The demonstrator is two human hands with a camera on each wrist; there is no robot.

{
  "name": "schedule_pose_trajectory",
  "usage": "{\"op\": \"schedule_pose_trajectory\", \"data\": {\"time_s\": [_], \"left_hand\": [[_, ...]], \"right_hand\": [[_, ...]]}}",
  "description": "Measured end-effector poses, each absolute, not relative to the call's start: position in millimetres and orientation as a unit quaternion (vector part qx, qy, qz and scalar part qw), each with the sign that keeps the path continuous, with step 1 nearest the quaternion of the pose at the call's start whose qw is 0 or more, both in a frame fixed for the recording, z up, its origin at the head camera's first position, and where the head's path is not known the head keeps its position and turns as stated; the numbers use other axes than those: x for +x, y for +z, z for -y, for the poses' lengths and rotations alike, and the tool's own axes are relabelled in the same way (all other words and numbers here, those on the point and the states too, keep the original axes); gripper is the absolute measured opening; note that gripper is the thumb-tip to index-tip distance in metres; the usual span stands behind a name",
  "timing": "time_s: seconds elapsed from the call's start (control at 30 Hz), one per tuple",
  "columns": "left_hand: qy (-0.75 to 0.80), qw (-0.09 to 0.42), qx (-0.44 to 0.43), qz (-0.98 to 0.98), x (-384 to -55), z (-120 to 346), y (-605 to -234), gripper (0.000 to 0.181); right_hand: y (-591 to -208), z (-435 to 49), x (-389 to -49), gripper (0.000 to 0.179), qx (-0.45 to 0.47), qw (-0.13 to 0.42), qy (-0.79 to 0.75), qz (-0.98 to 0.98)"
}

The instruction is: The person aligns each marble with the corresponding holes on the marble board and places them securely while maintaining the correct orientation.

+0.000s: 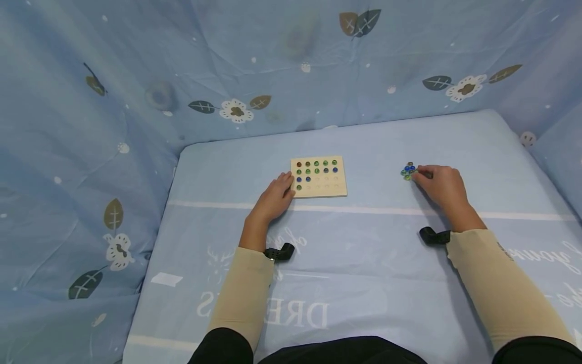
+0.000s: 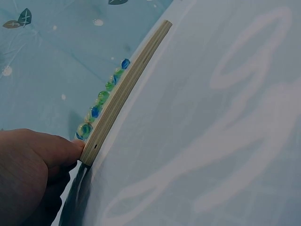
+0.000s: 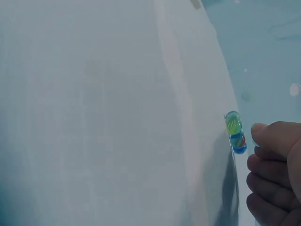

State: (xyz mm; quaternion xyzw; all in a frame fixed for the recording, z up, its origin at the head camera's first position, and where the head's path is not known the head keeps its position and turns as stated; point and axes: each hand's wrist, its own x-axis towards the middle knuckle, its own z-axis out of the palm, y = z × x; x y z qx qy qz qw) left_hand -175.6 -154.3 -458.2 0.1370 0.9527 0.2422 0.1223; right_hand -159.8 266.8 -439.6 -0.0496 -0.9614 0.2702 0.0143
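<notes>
Board was touched at 9 o'clock by unclenched left hand | Marbles at board's 3 o'clock were flanked by right hand; grasp indeterminable

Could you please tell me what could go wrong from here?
The loose marbles might scatter if the right hand, its fingertips close beside them, nudges one. The left hand is at the edge of the board; a sudden push could perhaps dislodge the seated marbles.
</notes>
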Motion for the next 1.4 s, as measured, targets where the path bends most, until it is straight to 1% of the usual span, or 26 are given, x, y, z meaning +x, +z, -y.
{"op": "schedule_pose_trajectory", "data": {"time_s": [0.1,0.23,0.33,0.5,0.8,1.1,1.4], "left_hand": [[0.240,0.121,0.138,-0.953,-176,154,-458,0.055],[0.244,0.123,0.137,-0.952,-176,154,-456,0.055],[0.246,0.123,0.138,-0.951,-176,155,-456,0.055],[0.242,0.118,0.140,-0.953,-177,156,-455,0.055],[0.245,0.123,0.135,-0.952,-177,154,-453,0.055],[0.247,0.128,0.138,-0.951,-177,155,-452,0.055],[0.246,0.134,0.137,-0.950,-175,155,-453,0.056]], "right_hand": [[-437,-263,-160,0.041,-0.043,0.048,0.270,0.961],[-435,-251,-160,0.039,-0.021,0.106,0.270,0.957],[-432,-237,-162,0.038,-0.002,0.128,0.278,0.952],[-430,-209,-166,0.037,0.033,0.126,0.290,0.948],[-435,-160,-173,0.032,0.096,0.133,0.292,0.942],[-438,-116,-172,0.033,0.141,0.104,0.287,0.942],[-443,-85,-172,0.031,0.185,0.085,0.290,0.935]]}}
